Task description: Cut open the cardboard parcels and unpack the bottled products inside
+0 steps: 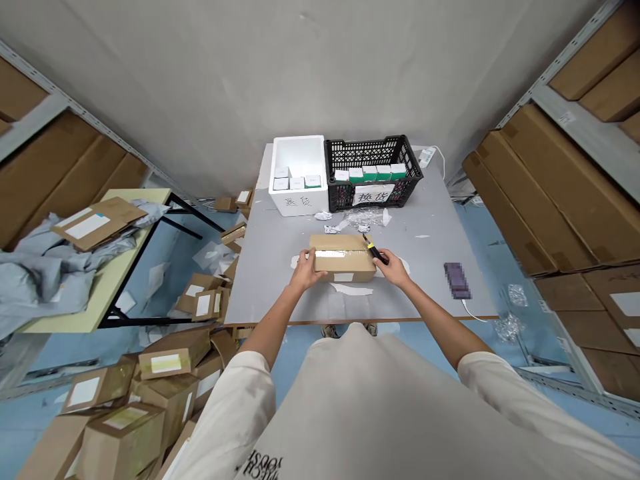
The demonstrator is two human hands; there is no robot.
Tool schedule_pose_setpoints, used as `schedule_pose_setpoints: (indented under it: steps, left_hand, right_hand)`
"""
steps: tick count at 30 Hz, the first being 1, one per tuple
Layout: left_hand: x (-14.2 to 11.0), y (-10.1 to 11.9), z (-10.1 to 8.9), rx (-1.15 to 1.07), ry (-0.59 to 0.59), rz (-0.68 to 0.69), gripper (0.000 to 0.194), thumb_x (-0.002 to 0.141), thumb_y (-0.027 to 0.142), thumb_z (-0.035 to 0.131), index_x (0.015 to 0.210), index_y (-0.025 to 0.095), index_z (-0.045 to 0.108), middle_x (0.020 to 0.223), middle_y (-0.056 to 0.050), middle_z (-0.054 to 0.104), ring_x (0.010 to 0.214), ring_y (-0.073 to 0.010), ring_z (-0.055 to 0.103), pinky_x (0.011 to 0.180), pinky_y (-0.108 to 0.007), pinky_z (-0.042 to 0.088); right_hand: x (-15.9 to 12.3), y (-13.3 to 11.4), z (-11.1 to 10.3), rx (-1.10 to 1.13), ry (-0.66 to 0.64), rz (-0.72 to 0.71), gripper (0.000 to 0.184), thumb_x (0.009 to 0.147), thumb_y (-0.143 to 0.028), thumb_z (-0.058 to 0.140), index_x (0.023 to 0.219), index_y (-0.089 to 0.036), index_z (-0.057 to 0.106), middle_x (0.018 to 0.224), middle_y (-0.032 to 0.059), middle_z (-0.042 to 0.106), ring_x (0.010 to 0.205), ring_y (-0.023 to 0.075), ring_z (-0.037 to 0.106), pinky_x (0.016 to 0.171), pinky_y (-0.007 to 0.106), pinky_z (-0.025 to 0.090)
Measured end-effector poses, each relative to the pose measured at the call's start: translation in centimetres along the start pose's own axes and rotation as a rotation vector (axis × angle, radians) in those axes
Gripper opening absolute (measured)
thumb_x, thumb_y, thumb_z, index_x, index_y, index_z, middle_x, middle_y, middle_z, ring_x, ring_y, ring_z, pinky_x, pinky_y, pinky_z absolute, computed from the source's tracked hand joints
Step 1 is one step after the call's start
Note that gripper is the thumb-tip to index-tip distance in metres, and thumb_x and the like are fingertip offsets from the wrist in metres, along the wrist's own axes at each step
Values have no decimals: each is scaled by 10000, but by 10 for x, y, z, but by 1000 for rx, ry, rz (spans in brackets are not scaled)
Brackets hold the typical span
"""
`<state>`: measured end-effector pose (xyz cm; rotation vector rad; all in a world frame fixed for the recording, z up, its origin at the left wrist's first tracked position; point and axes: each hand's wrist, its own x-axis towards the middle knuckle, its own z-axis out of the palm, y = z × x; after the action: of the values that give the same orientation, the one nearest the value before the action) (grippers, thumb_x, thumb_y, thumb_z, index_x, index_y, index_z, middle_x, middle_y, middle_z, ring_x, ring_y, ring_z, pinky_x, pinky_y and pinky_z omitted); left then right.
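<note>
A small brown cardboard box [345, 261] lies in front of me, with tape and a white strip along its top and a white label on its near side. My left hand [303, 270] grips the left end of this box, thumb on the near side. In my right hand [394, 268] is a black and yellow utility knife [373, 249], its tip pointing up and left over the box's right end. That hand is close against the right end; whether it also touches the cardboard I cannot tell.
Behind the box stand a white foam bin [299, 203] and a black plastic crate [334, 193], both holding small white-topped boxes. Crumpled plastic wrap [364, 217] and paper scraps lie between. A phone [457, 280] with a cable lies right. Cartons [125, 427] pile up on the left floor.
</note>
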<state>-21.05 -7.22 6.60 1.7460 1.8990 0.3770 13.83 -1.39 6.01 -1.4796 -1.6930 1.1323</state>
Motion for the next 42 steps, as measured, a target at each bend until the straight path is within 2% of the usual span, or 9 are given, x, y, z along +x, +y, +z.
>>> schedule_pose_setpoints:
  steps: [5,10,13,19,23,27,32,36,42]
  left_hand:
    - [9,17,-9,76,-90,92,895,842,691,651,1566,269,335,1496,-156,367,1265,-374,554,1017,-456,494]
    - [20,36,-10,203,-84,202,815,865,758,564,1469,215,489,1358,-170,491,1209,-381,579,1051,-473,450]
    - [24,43,-10,205,-106,208,819,873,782,521,1435,186,535,1330,-175,513,1144,-363,610,1006,-459,478]
    - [41,51,1,222,-137,184,716,940,775,368,1078,182,745,1200,-174,599,1174,-391,607,1046,-501,464]
    - [53,57,16,113,-109,65,610,954,676,439,1275,206,658,1412,-190,521,1185,-400,624,1020,-531,485]
    - [48,55,28,43,-68,25,666,953,476,511,1557,241,358,1617,-203,318,1191,-387,642,961,-514,520]
    - [27,46,35,33,-164,-29,793,906,561,575,1580,257,288,1582,-200,368,1237,-398,625,969,-494,523]
    - [8,43,42,7,-167,-30,1093,763,683,728,1619,277,182,1674,-200,181,1340,-436,552,1022,-489,505]
    - [-6,49,49,-20,-185,1,1216,713,513,842,1634,306,74,1682,-207,109,1247,-404,634,977,-479,537]
  right_hand:
    - [-2,-7,-19,-68,142,48,488,886,-548,597,1253,-230,643,981,47,760,922,246,693,865,382,529]
    - [-3,-3,-32,-165,216,148,472,855,-579,600,1145,-213,669,843,28,706,775,221,634,730,333,483]
    - [1,-3,-35,-173,259,174,469,859,-585,584,1129,-211,666,778,10,676,729,209,610,701,319,462]
    - [11,-2,-41,-230,228,232,403,893,-550,544,1103,-228,666,821,43,724,812,251,654,750,344,480]
    - [13,10,-41,-184,214,211,421,888,-539,560,1166,-234,643,962,62,760,888,257,684,812,364,511]
    - [10,27,-41,-129,179,204,458,869,-544,590,1205,-234,621,1034,58,763,905,234,703,836,366,538]
    - [-1,41,-40,-125,139,232,462,878,-553,584,1208,-232,620,1158,80,743,972,236,706,915,389,534]
    - [-10,45,-36,-157,94,231,457,906,-546,557,1230,-226,604,1222,102,723,1008,254,701,925,399,528]
    - [-18,38,-31,-243,52,285,449,933,-548,532,1249,-232,580,1150,113,743,1006,294,708,865,396,540]
